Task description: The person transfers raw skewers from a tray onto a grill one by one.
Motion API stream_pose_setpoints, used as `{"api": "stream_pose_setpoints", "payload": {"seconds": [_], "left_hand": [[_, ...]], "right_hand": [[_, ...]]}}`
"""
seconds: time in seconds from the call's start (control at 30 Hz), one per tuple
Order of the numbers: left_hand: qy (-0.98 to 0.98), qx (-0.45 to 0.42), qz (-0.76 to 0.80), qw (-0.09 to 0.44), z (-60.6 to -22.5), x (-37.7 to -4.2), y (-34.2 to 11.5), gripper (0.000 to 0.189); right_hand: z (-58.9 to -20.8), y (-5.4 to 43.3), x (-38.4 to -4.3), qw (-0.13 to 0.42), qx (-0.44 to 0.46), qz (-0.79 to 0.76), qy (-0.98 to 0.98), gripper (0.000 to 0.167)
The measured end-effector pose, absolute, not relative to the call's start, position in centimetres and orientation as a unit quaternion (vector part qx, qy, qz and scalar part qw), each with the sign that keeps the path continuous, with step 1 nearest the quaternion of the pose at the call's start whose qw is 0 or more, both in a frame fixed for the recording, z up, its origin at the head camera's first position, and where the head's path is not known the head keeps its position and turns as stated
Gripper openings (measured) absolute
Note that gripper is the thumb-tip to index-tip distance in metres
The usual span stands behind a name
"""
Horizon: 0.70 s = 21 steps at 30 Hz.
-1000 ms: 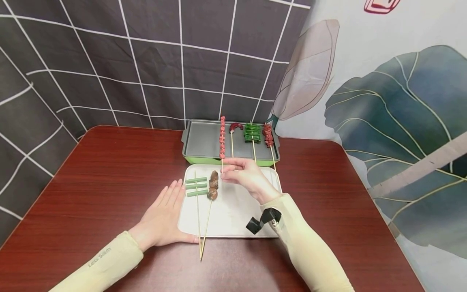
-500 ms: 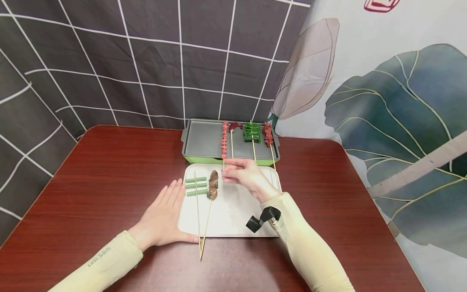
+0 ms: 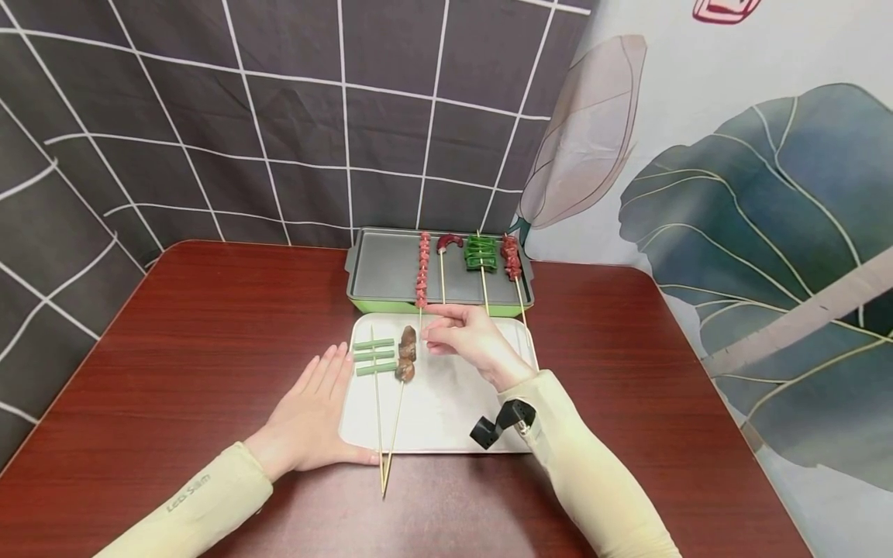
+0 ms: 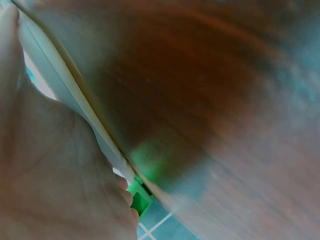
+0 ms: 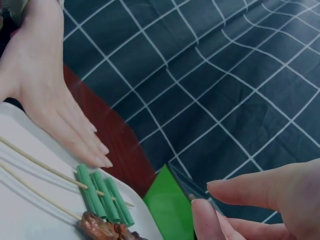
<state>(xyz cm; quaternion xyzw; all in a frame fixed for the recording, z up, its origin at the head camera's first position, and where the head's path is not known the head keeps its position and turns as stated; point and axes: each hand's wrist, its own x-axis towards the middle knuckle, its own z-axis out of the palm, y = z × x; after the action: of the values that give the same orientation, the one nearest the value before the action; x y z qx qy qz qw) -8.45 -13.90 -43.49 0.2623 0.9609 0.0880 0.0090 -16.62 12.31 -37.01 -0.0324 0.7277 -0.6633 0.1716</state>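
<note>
R hand (image 3: 469, 339) pinches the pink-meat skewer (image 3: 422, 271) by its stick; the meat lies just beyond the fingertips (image 3: 436, 310), over the grey griddle (image 3: 384, 267). L hand (image 3: 310, 411) (fingers straight, gripping nothing) touches the white tray (image 3: 453, 411) w/ 2 skewers: green-stalk skewer (image 3: 375, 355) & brown-chunk skewer (image 3: 407, 353).

For pink skewer (image 3: 422, 267): shifted slightly toward 9 o'clock since half a second ago; lowered at 12-o'clock end since a second ago.
</note>
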Motion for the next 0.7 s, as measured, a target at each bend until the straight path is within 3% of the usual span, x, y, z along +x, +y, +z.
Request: {"api": "stream_pose_setpoints", "payload": {"seconds": [0.3, 0.7], "left_hand": [[0.961, 0.260, 0.090, 0.009, -43.5, -8.4, -13.9, 0.145], [0.960, 0.263, 0.094, 0.006, -43.4, -8.3, -13.9, 0.143]], "right_hand": [[-36.0, 12.6, -15.6, 0.149, -0.062, -0.659, 0.735, 0.046], [-35.7, 13.2, -13.8, 0.160, -0.080, -0.670, 0.721, 0.046]]}}
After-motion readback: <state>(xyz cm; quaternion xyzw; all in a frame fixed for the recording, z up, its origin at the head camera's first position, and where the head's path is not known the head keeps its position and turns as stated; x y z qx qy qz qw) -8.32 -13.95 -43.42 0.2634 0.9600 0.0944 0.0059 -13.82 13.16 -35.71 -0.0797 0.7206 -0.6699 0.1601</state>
